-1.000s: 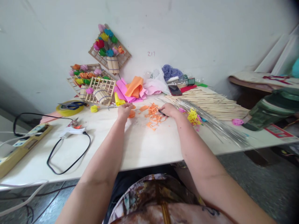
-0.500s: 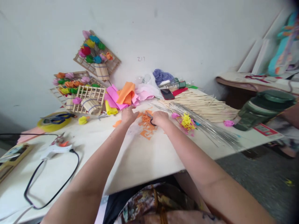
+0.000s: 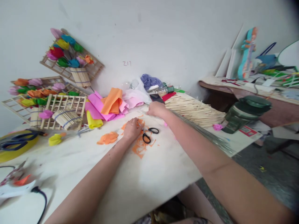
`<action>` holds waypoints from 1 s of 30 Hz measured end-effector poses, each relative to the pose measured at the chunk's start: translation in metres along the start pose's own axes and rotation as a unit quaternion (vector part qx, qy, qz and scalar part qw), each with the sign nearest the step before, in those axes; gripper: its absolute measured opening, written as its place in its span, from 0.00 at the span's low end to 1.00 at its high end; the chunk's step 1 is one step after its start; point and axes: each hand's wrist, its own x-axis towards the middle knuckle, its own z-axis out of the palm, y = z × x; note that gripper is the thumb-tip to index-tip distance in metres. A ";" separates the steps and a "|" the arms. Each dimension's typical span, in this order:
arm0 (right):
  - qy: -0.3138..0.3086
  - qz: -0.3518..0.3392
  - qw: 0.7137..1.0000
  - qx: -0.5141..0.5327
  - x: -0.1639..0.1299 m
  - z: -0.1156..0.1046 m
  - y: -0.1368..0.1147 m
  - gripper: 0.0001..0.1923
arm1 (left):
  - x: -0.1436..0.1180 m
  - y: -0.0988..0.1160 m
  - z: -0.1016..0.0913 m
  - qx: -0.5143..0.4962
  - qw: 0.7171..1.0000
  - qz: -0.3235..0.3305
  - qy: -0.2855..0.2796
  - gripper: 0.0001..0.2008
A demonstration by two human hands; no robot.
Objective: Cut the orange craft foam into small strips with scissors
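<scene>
My left hand [image 3: 131, 129] rests palm down on orange paper scraps [image 3: 139, 146] on the white table [image 3: 144, 174]. Small black-handled scissors [image 3: 148, 134] lie on the table just right of it, untouched. My right hand [image 3: 156, 109] reaches further back, fingers curled at the near end of a bundle of thin silver wires [image 3: 205, 135] beside a pile of wooden sticks [image 3: 193, 109]. Whether it grips a wire is hard to tell. A cut orange paper piece [image 3: 107, 138] lies left of my left hand.
Folded pink, orange and yellow paper sheets [image 3: 106, 105] lie behind my hands. Wooden lattice frames with paper flowers [image 3: 63, 109] stand at the left by the wall. A phone [image 3: 157, 98], a green jug [image 3: 245, 113], a yellow tape roll with blue scissors [image 3: 16, 141] and a glue gun cable [image 3: 40, 196] are around.
My right hand let go of the black scissors, which now lie on the table, and moved back toward the wires. The camera has swung right and leaned in.
</scene>
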 end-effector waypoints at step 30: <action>0.023 0.239 0.962 0.129 0.154 0.025 0.070 0.40 | -0.010 -0.004 0.018 -0.051 0.970 0.099 0.217 0.15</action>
